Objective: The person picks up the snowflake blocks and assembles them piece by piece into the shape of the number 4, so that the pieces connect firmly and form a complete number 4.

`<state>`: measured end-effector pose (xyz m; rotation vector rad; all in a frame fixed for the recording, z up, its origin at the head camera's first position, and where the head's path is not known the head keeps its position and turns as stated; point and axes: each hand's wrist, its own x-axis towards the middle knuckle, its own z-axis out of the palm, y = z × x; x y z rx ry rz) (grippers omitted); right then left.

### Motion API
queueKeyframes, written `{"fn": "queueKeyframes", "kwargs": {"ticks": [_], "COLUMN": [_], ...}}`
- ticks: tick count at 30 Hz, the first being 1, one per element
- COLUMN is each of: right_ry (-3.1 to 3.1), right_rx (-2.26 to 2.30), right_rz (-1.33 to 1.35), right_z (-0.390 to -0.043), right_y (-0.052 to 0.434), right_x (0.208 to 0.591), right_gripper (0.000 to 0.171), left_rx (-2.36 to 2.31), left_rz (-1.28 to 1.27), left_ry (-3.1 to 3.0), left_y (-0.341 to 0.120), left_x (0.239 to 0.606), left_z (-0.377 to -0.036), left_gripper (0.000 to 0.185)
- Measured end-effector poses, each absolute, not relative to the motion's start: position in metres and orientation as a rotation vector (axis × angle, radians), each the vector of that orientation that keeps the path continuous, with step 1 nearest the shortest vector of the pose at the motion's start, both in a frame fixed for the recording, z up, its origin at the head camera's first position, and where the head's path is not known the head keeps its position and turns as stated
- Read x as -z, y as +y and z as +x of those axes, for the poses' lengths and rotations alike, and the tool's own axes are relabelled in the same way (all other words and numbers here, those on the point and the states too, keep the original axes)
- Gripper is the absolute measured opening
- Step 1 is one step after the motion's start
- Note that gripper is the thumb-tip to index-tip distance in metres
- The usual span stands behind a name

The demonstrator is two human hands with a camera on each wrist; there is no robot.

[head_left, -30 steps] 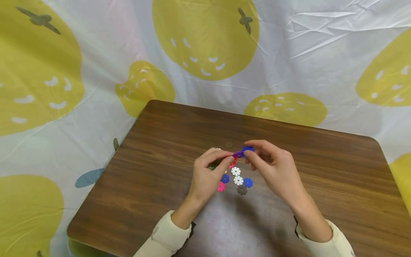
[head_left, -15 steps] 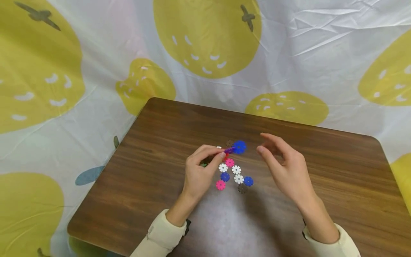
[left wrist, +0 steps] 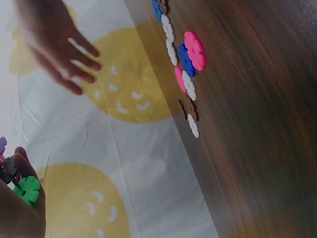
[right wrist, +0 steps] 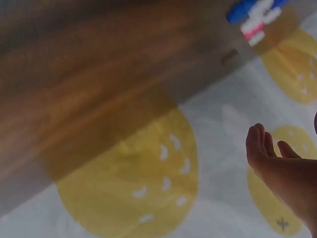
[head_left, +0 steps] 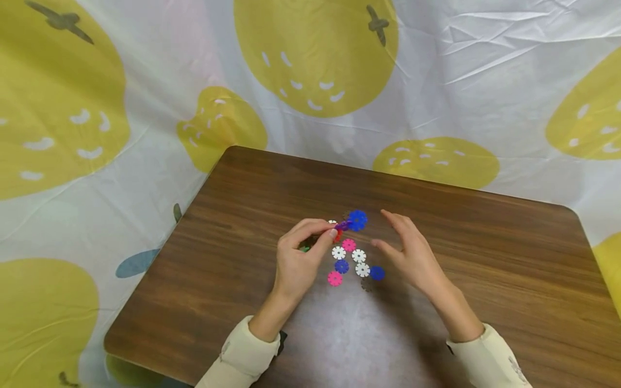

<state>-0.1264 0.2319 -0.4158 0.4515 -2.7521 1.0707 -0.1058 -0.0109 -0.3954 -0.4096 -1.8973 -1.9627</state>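
Observation:
My left hand [head_left: 297, 264] pinches a joined chain of notched plastic discs between thumb and fingertips, above the table. A blue disc [head_left: 358, 220] stands at the chain's right end, beside a purple disc [head_left: 343, 225], with a red disc [head_left: 338, 235] below. In the left wrist view, a green disc [left wrist: 28, 191] and a dark disc [left wrist: 8, 170] show against the palm; the fingers hide part of the chain. Just right of the blue disc, apart from it, my right hand [head_left: 412, 258] has its thumb and fingers spread and holds nothing.
On the wooden table [head_left: 485, 258] lie several loose notched discs, among them a pink disc [head_left: 335, 278], a white disc [head_left: 362, 269], a blue disc [head_left: 377, 273] and a brown disc [head_left: 366, 284]. A fruit-patterned cloth [head_left: 310, 129] hangs behind the table.
The right hand has let go of the blue disc, pulled away to the right, then come partly back with fingers spread. The left hand, with the chain, has shifted slightly left.

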Motion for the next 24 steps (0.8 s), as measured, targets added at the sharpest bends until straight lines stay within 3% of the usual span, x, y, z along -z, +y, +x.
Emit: {"fn": "queueKeyframes", "kwargs": {"ticks": [9,17,24], "right_ry": [-2.932,-3.006,-2.998], "right_rx": [-1.063,-0.945,-0.789], "right_rz": [0.407,0.479,0.543], "right_z": [-0.133,-0.139,-0.141], "right_y": [0.220,0.212,0.206], "right_x": [0.452,0.464,0.472], "right_gripper": [0.063,0.037,0.029], "left_rx": [1.955,1.966,1.980], "left_rz": [-0.406,-0.402,-0.404], "left_ry": [-1.913,-1.912,-1.915], "left_y": [-0.010,-0.009,-0.007], "left_x": [0.394,0.393,0.394], "left_z": [-0.105,-0.104,-0.104], "left_gripper": [0.008,0.008,0.006]}}
